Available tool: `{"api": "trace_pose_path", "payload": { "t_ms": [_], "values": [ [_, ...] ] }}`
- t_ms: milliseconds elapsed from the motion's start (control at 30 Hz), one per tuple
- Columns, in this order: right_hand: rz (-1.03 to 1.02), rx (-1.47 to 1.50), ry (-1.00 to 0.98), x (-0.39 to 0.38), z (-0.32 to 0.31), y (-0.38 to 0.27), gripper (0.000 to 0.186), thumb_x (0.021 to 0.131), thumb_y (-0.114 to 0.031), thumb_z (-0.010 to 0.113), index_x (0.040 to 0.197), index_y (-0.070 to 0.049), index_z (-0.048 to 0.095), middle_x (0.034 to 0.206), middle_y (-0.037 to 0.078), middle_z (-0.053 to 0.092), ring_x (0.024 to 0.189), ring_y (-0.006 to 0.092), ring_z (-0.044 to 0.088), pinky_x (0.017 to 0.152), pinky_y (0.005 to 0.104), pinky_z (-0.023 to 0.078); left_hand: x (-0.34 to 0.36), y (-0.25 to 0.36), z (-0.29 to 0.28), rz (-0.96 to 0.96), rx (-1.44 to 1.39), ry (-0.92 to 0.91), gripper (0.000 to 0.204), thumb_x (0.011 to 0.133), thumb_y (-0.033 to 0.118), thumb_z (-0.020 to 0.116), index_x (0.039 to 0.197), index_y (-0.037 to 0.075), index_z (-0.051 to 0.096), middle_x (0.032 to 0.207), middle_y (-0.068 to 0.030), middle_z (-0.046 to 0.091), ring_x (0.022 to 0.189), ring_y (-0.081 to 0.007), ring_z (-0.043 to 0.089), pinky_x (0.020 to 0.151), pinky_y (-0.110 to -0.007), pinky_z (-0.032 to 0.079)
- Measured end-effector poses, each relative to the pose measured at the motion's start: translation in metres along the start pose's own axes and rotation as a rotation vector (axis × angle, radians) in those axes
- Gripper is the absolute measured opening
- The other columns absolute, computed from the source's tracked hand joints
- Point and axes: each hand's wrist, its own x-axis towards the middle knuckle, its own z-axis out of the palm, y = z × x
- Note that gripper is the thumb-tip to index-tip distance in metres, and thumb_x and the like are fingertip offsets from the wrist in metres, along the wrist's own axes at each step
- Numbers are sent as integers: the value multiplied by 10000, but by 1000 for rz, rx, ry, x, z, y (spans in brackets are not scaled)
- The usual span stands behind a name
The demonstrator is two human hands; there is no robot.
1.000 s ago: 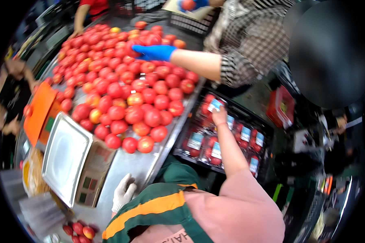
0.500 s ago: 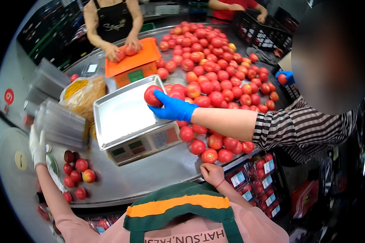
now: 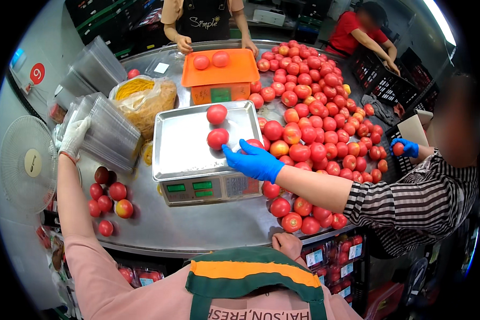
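My white-gloved left hand (image 3: 76, 134) grips the near stack of clear plastic containers (image 3: 104, 137) at the left. My bare right hand (image 3: 286, 243) rests at the table's front edge, fingers curled; what they hold, if anything, is hidden. It is beside the black crate of packed tomatoes (image 3: 337, 258) below the edge. In the middle, a steel scale pan (image 3: 178, 149) carries tomatoes (image 3: 217, 138), and a co-worker's blue-gloved hand (image 3: 253, 161) touches that area. The large pile of loose tomatoes (image 3: 317, 133) covers the table's right side. A few more tomatoes (image 3: 124, 208) lie below my left hand.
An orange tray (image 3: 189, 77) with two tomatoes stands behind the scale, beside a bag of yellow netting (image 3: 154, 106). A white fan (image 3: 29, 165) is at far left. A person in black apron stands opposite, one in red (image 3: 346, 34) at back right, one in checks (image 3: 410, 197) beside me.
My left hand has moved up onto the container stack. My right hand left the crated packs for the table edge. The blue-gloved hand moved from pile to scale, where tomatoes now sit.
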Motion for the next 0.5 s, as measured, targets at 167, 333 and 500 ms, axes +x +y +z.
{"api": "trace_pose_path", "payload": {
  "t_ms": [167, 333, 500],
  "values": [
    [-57, 6, 29, 4, 3, -1, 61, 724, -113, 652, 699, -106, 597, 621, 65, 560, 567, 244, 574, 516, 363, 460, -7, -9, -13, -82, -146, 20, 379, 913, 377, 522, 925, 24, 661, 806, 9, 616, 748, -95, 517, 708, -246, 406],
    [-78, 13, 8, 7, 7, -1, 57, 719, -102, 658, 709, -102, 602, 610, 63, 546, 562, 243, 566, 511, 365, 454, -14, -9, -2, -9, -122, 218, 348, 911, 339, 515, 882, 21, 654, 780, -1, 609, 709, -91, 508, 666, -251, 404],
    [-86, 12, 9, 5, 10, 0, 58, 718, -102, 666, 737, -103, 611, 616, 59, 540, 575, 244, 564, 517, 364, 453, -5, -34, -10, 22, -541, 561, 297, 924, 266, 477, 886, 21, 641, 776, -35, 611, 735, -131, 562, 705, -252, 442]
  ]
}}
